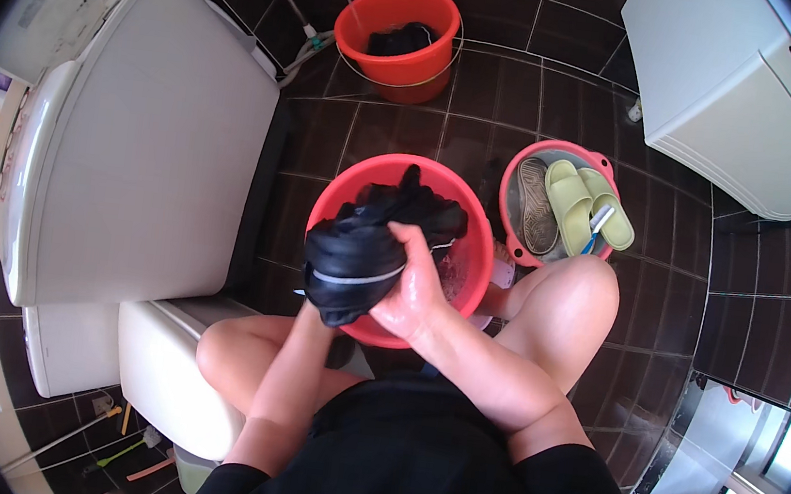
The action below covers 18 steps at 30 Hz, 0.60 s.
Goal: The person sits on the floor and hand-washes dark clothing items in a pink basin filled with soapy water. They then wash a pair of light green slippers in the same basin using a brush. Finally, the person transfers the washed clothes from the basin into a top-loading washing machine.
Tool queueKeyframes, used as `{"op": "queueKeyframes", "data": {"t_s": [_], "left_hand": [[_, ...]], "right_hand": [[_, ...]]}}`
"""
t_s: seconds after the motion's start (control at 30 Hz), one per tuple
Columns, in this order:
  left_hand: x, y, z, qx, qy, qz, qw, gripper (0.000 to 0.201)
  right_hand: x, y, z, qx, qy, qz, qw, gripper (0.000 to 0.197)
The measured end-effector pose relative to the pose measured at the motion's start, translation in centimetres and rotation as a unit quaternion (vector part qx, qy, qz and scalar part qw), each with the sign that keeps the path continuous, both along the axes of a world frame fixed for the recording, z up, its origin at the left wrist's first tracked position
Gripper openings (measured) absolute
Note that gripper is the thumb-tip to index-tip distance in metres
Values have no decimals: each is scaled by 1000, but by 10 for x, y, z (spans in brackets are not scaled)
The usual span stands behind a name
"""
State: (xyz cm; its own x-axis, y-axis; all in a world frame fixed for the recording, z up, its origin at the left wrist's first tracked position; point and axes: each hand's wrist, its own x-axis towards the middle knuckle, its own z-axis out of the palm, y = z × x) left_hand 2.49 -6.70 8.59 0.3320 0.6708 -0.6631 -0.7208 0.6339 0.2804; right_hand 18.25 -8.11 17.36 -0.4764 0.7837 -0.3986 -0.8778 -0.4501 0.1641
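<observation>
Over a red basin [323, 195], a wet black garment [350, 257] with a thin white stripe is bunched up between my hands. My right hand [413, 288] is closed around its right side, thumb on top. From my left forearm [291, 372] the wrist runs up beneath the bundle, and the cloth hides the left hand's fingers. More black cloth [433, 214] lies in the basin below, with foamy water [455, 278] showing at the right.
A red bucket [401, 72] with dark cloth stands at the back. To the right, a pink-rimmed basin [509, 196] holds green slippers [571, 204], a dark sole and a brush [598, 226]. A white appliance [153, 151] stands left, a white cabinet [724, 99] at far right.
</observation>
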Motion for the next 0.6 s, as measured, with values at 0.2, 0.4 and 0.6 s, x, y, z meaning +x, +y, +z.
{"op": "queueKeyframes", "data": {"t_s": [0.2,0.4,0.6], "left_hand": [[36,-32,-48,-54,-33,-54,997,41],[19,29,-59,62,25,-49,997,41],[-3,64,-69,282,185,-194,921,41]], "right_hand": [[2,-31,-25,36,97,70,992,54],[43,-46,-73,-1,33,168,985,55],[47,-31,-81,249,-440,238,830,66]]}}
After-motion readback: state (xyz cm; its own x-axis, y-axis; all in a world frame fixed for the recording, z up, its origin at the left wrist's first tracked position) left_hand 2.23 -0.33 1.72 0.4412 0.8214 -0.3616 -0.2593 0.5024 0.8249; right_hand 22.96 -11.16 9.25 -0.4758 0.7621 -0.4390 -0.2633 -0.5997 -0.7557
